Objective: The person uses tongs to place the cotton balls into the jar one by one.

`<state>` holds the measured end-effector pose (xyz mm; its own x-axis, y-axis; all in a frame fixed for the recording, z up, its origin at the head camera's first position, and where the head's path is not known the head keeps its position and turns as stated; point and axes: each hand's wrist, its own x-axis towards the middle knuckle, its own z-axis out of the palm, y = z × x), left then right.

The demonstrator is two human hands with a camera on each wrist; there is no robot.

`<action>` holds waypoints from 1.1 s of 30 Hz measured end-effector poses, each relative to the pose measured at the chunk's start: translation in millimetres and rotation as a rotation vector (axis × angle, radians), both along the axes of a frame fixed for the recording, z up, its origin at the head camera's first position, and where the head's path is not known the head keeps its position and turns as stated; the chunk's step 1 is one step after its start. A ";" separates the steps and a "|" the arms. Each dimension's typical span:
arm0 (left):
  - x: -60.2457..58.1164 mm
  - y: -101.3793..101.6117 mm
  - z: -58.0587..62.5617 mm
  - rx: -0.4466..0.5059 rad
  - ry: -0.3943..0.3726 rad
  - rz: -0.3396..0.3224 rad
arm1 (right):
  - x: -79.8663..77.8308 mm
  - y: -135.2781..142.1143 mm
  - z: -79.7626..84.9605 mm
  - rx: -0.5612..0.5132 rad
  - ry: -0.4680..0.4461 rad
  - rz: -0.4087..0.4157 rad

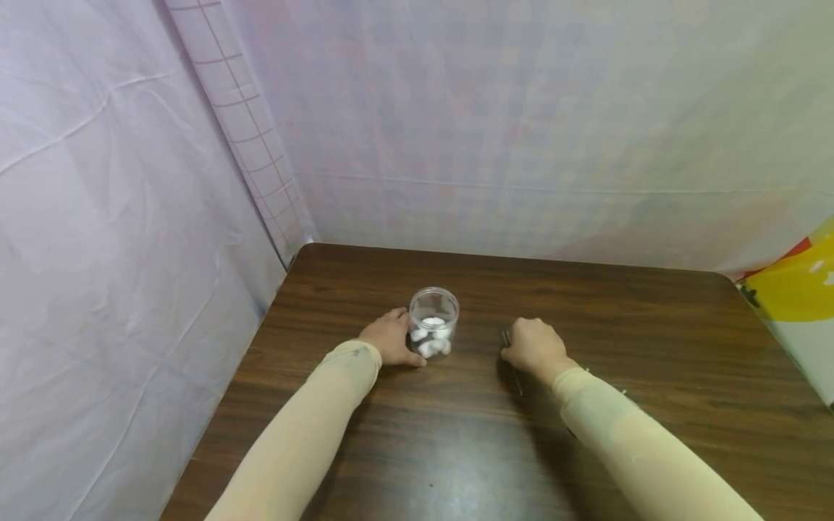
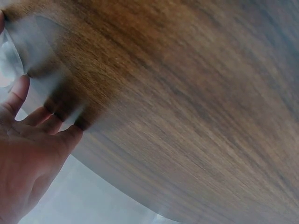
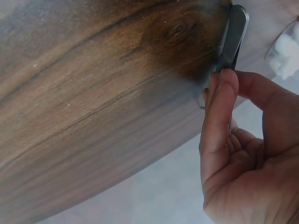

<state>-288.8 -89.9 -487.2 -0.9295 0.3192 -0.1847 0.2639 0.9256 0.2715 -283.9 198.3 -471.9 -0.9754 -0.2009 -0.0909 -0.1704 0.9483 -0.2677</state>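
Note:
A clear open-topped jar (image 1: 434, 307) stands on the table with several white cotton balls (image 1: 434, 346) at its bottom. My left hand (image 1: 389, 339) holds the jar from its left side, thumb in front and fingers toward the back. In the left wrist view the jar's edge shows between thumb and index finger, and the other fingertips (image 2: 74, 133) are down at the tabletop. To the right of the jar, my right hand (image 1: 536, 346) pinches metal tweezers (image 3: 235, 35) between thumb and fingers. Their joined, rounded end sticks out past the fingertips; the middle is hidden by the hand.
Both hands work over a dark brown wooden table (image 1: 638, 318) with rounded corners. Pale cloth (image 1: 495, 130) hangs behind it and more white cloth (image 1: 117, 253) along the left. A yellow and red item (image 1: 795, 286) is at the far right edge.

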 end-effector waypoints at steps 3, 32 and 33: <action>-0.3 0.3 0.2 -0.001 0.002 -0.003 | 0.7 0.2 0.2 -0.001 -0.006 -0.008; -3.9 -1.9 -10.0 0.020 0.035 -0.004 | 16.1 36.5 12.7 -0.035 -0.021 -0.009; -3.5 -2.1 -9.7 0.023 0.033 -0.004 | 17.1 40.1 12.0 -0.038 -0.006 -0.001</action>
